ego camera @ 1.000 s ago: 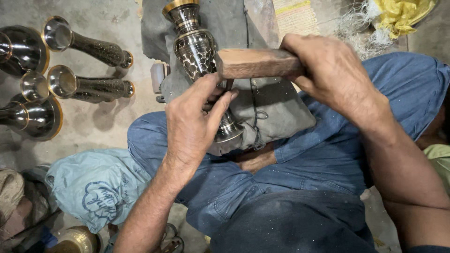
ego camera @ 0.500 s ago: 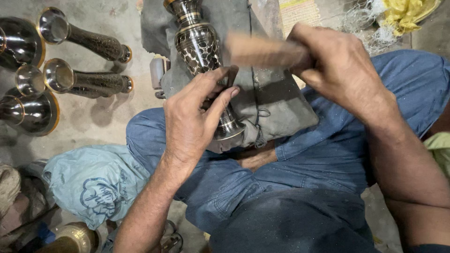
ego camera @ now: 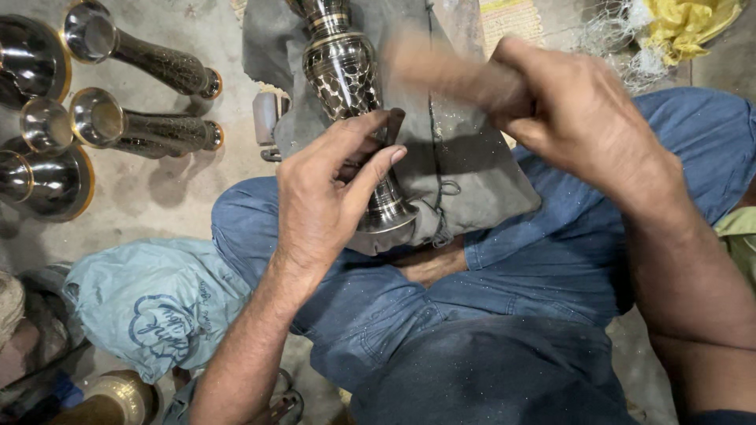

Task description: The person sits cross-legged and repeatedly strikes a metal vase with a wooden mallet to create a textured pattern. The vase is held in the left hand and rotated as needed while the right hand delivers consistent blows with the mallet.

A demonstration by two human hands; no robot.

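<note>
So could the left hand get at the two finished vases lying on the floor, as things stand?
Probably yes. The left hand rests on the patterned vase on the lap, and the two vases lying on the floor are on its own side, with bare floor between and nothing in the way. It would have to let go first.

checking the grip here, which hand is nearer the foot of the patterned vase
Left. The left hand rests on the vase stem just above its foot; the right hand is up to the right, holding a blurred wooden block.
</note>
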